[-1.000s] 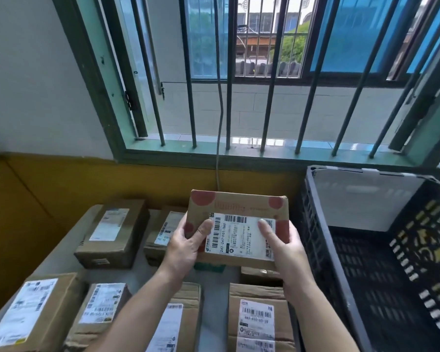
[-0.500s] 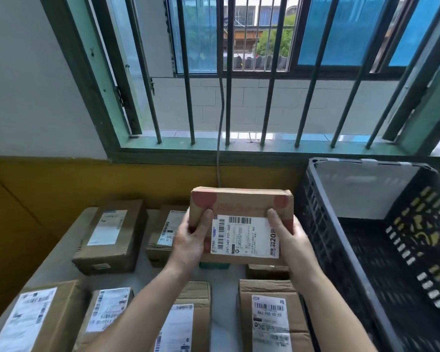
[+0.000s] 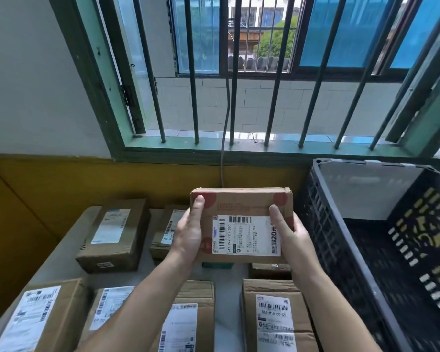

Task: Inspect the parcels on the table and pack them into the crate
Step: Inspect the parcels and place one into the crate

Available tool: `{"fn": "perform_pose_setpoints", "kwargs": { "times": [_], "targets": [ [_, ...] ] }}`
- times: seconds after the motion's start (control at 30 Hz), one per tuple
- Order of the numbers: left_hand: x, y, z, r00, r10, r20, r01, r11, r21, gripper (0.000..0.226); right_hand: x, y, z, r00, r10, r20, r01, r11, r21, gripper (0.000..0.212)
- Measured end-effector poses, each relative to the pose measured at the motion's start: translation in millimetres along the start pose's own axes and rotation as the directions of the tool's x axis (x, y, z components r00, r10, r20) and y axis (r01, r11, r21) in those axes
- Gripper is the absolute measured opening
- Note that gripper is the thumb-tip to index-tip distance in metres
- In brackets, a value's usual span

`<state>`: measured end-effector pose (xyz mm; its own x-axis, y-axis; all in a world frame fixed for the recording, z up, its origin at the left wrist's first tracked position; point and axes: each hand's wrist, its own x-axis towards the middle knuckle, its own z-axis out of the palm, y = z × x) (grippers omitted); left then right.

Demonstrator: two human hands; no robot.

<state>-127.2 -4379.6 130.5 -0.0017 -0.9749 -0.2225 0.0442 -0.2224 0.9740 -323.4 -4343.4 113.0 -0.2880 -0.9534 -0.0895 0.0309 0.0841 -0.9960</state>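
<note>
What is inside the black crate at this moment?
No parcel shows inside the black crate: only its slotted floor and walls, with a pale panel at the far end. The near right corner lies outside the frame.

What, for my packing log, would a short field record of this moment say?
held parcel: cardboard box with red dots, label facing the camera, raised above the table
left hand: grips its left edge
right hand: grips its right edge
crate: black, at the right, no parcel seen inside
other parcels: several labelled boxes lying on the table
</note>
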Motion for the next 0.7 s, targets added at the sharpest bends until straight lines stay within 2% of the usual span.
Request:
{"fn": "perform_pose_setpoints", "kwargs": {
  "times": [0.1,0.17,0.23,0.3,0.4,0.57,0.63,0.7],
  "targets": [
    [-1.3,3.2,0.9,0.999,0.033,0.032,-0.033,0.999,0.001,0.076,-1.8,2.3,0.7,0.996,-0.084,-0.038,0.082,0.996,-0.041,0.057],
    [0.1,8.6,0.6,0.999,0.028,0.031,-0.028,1.0,0.003,0.072,-3.4,8.0,0.3,0.993,-0.112,-0.041,0.109,0.992,-0.057,0.065],
    [0.2,12.1,-0.3,1.0,0.011,-0.012,-0.012,1.0,-0.009,0.061,-4.6,12.0,-1.0,0.995,-0.098,-0.006,0.098,0.994,-0.049,0.079],
    [-1.1,11.6,-1.7,1.0,0.017,-0.026,-0.018,1.0,-0.012,0.05,-4.6,10.2,-2.2,0.996,-0.068,0.051,0.069,0.998,-0.011,0.084],
    [-2.8,7.3,-2.2,1.0,0.026,0.017,-0.026,1.0,0.002,0.046,-2.7,0.5,-3.1,0.996,-0.026,0.083,0.023,0.999,0.048,0.072],
    [0.9,7.4,-4.0,0.994,-0.027,0.103,0.026,1.0,0.002,0.04,2.3,-8.1,-1.2,1.0,-0.007,0.009,0.006,0.998,0.066,0.046],
    [2.8,12.3,-5.3,0.987,-0.041,0.154,0.037,0.999,0.031,0.041,2.3,-6.9,-0.1,1.0,0.017,0.007,-0.018,0.996,0.083,0.045],
    [5.1,16.4,-7.2,0.985,-0.037,0.169,0.027,0.998,0.06,0.039,1.6,-4.3,-0.6,0.999,0.037,0.018,-0.039,0.995,0.089,0.054]
  ]
}}
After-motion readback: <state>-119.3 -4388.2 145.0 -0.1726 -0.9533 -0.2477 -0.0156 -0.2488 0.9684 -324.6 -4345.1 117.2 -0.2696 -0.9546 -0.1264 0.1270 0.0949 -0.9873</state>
